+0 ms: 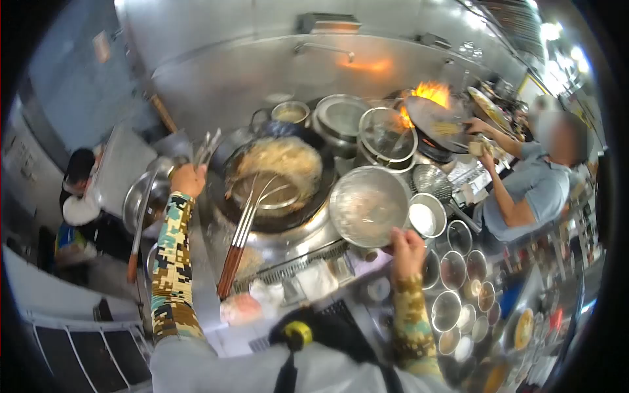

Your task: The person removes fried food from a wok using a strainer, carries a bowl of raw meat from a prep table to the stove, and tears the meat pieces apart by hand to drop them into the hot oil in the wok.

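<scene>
My right hand point(407, 252) grips the near right rim of a round metal bowl point(369, 208), blurred, its inside facing up. On the left, my left hand point(189, 180) is closed beside a shiny metal piece point(208, 147); what its fingers hold I cannot make out. Between my hands sits a large black wok point(226, 173) of foaming oil point(282, 157). A wire strainer point(265, 190) rests in it, its wooden handle point(229, 272) hanging over the near edge.
Several pots, including a lidded pot point(341, 114), and a wire basket point(388, 137) line the back. At right, a co-worker point(524, 190) holds a wok point(436, 121) by high flames point(431, 95). Several seasoning tins point(447, 311) stand at lower right. Another person point(78, 190) is far left.
</scene>
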A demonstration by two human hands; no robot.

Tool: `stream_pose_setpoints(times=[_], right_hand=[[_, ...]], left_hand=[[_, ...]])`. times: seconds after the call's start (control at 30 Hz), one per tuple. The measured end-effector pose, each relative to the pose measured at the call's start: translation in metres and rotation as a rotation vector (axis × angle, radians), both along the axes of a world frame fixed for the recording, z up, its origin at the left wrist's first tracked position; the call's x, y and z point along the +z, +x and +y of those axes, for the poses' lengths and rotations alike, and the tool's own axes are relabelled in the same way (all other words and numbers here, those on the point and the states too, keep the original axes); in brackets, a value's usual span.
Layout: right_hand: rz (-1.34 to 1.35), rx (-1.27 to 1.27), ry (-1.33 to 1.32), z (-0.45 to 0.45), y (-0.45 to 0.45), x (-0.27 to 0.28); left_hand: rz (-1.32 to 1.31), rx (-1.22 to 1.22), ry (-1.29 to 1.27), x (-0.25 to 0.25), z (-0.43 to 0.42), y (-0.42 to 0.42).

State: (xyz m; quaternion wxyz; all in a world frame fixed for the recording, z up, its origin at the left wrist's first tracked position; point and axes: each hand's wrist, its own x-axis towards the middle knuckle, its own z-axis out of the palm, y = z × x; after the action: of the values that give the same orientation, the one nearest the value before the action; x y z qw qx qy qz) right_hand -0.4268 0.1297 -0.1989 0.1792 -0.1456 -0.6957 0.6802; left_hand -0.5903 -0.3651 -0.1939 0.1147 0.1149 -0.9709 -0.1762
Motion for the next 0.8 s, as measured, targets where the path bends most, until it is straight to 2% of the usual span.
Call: stream_pose_setpoints(times=[0.07,0.1,0.17,0.2,0.3,0.37,0.4,0.47,0.5,0.53,0.6,0.7,0.8], right_hand=[[-0.002,-0.056,-0.075,0.020,0.032,-0.004],[-0.001,-0.069,-0.158,0.028,0.049,-0.003],[0.077,-0.089,-0.116,0.044,0.081,-0.014],[0.052,-0.105,-0.162,0.044,0.099,-0.011],[0.032,-0.103,-0.211,0.067,0.160,-0.017],[0.005,-0.091,-0.212,0.092,0.205,-0.032],[0.093,-0.139,-0.293,0.094,0.223,-0.041],[0.035,-0.153,-0.379,0.096,0.273,-0.030],[0.094,-0.212,-0.484,0.099,0.292,-0.036],[0.038,-0.281,-0.429,0.106,0.317,-0.038],[-0.103,-0.545,-0.361,0.115,0.374,-0.031],[0.106,-0.750,-0.390,0.132,0.470,-0.054],[0.195,-1.146,-0.449,0.134,0.563,-0.057]], left_hand=[[0.009,0.037,0.605,0.012,-0.007,0.065],[0.068,0.081,0.759,0.002,-0.003,0.101],[0.130,0.149,1.196,-0.035,0.002,0.174],[0.125,0.284,1.373,-0.053,0.004,0.204],[0.336,0.352,1.935,-0.106,-0.019,0.267],[0.275,0.467,2.221,-0.124,-0.070,0.280],[0.189,0.443,2.336,-0.136,-0.101,0.284],[0.281,0.223,2.162,-0.210,-0.185,0.286],[0.263,0.173,2.114,-0.211,-0.184,0.275],[0.175,0.151,2.095,-0.221,-0.165,0.272],[-0.086,0.139,2.093,-0.235,-0.095,0.264],[-0.563,0.027,2.049,-0.267,0.004,0.298],[-1.141,-0.326,2.008,-0.291,0.091,0.352]])
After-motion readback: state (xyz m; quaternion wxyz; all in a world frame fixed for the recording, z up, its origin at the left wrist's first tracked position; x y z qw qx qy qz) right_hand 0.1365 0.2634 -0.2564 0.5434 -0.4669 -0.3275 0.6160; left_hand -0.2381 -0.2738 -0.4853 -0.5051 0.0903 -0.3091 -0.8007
